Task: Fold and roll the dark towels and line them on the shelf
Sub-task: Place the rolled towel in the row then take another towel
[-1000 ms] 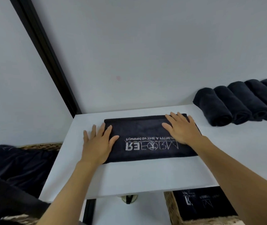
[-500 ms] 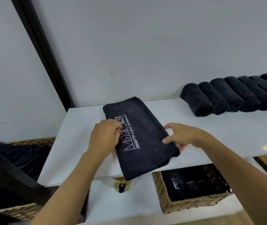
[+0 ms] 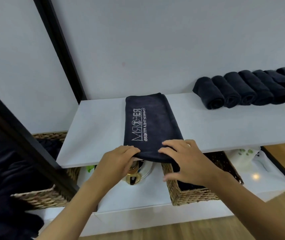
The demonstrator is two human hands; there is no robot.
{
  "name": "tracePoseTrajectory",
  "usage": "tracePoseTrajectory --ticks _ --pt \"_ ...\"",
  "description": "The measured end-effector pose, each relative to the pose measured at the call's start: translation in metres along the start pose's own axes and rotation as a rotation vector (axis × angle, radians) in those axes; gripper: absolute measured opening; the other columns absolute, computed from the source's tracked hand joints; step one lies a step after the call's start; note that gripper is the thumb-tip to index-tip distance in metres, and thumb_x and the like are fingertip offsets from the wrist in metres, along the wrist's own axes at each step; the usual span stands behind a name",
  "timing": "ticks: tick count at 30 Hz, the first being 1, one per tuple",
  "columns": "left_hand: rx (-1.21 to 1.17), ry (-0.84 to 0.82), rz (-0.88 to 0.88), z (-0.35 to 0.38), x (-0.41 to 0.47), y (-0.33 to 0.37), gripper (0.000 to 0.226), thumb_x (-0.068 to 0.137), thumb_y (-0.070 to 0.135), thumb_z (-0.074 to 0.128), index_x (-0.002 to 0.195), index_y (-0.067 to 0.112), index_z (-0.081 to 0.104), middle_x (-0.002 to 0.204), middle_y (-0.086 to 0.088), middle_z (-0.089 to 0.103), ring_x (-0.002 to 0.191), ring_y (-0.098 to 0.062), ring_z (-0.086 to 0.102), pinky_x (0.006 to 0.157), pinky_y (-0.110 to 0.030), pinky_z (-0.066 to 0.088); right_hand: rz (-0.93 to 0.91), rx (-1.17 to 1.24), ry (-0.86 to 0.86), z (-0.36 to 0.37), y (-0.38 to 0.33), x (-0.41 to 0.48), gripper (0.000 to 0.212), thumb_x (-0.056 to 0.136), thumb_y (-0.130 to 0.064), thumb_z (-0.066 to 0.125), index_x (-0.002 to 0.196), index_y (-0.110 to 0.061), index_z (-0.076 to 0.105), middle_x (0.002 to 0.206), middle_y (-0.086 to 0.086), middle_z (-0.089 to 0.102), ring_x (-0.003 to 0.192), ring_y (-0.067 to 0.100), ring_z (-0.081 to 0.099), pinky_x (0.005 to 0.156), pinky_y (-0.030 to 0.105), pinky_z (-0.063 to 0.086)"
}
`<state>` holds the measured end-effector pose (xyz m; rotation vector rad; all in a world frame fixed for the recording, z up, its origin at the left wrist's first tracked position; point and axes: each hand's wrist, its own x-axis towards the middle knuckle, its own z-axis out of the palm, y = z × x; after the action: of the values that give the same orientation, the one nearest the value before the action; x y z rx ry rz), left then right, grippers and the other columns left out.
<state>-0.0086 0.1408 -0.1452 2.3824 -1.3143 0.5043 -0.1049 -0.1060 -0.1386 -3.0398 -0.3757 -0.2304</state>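
A folded dark towel [image 3: 153, 122] with white lettering lies lengthwise on the white shelf [image 3: 95, 129], its near end hanging slightly over the front edge. My left hand [image 3: 119, 160] grips the near left corner of that end, fingers curled over the cloth. My right hand [image 3: 186, 161] holds the near right corner, fingers on top and thumb below. Several rolled dark towels [image 3: 245, 89] stand in a row at the shelf's back right.
A black frame post [image 3: 60, 47] rises at the shelf's left. Below, a wicker basket [image 3: 197, 194] holds dark cloth, and another wicker basket [image 3: 48, 196] on the left holds more dark towels. A shiny round object [image 3: 134, 177] sits under the shelf edge.
The towel has been turned from lying crosswise to lying lengthwise on the shelf. Both hands moved from its sides to its near end at the shelf's front edge.
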Motion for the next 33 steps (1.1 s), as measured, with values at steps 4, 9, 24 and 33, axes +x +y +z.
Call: tracePoseTrajectory --ticks 4,9,24,33 --pt "-0.189 -0.082 -0.174 -0.009 0.01 -0.001 0.021 0.091 0.013 0.062 0.11 0.018 0.069 0.101 0.004 0.069 0.09 -0.014 0.064 0.077 -0.022 0.048 0.029 -0.079 0.142 0.003 -0.001 0.009 0.029 0.083 -0.035 0.073 0.11 -0.029 0.065 0.111 -0.008 0.063 0.098 0.016 0.063 0.088 0.038 0.045" --pt "-0.401 -0.223 -0.428 -0.026 0.034 -0.003 0.021 0.095 0.016 0.06 0.113 0.022 0.071 0.107 0.009 0.069 0.1 -0.009 0.06 0.09 -0.024 0.046 0.275 0.52 -0.003 -0.024 0.014 0.025 0.018 0.098 -0.029 0.054 0.115 -0.029 0.062 0.107 -0.014 0.065 0.099 0.009 0.059 0.097 0.034 0.04" --pt "-0.235 -0.124 -0.414 -0.008 0.045 -0.008 0.012 0.094 0.018 0.06 0.093 0.029 0.065 0.106 0.008 0.053 0.091 -0.01 0.056 0.077 -0.018 0.041 -0.173 -0.189 0.239 -0.004 0.03 0.019 0.03 0.086 -0.043 0.06 0.106 -0.023 0.07 0.104 -0.007 0.06 0.098 0.017 0.054 0.078 0.033 0.046" --pt "0.286 -0.093 0.091 0.001 0.026 -0.02 0.049 0.084 0.052 0.044 0.107 0.017 0.071 0.093 0.004 0.061 0.086 -0.019 0.052 0.077 -0.028 0.037 -0.079 -0.039 0.029 -0.024 0.032 0.043 0.022 0.097 -0.036 0.054 0.115 -0.027 0.062 0.112 -0.016 0.06 0.1 0.009 0.052 0.089 0.027 0.036"
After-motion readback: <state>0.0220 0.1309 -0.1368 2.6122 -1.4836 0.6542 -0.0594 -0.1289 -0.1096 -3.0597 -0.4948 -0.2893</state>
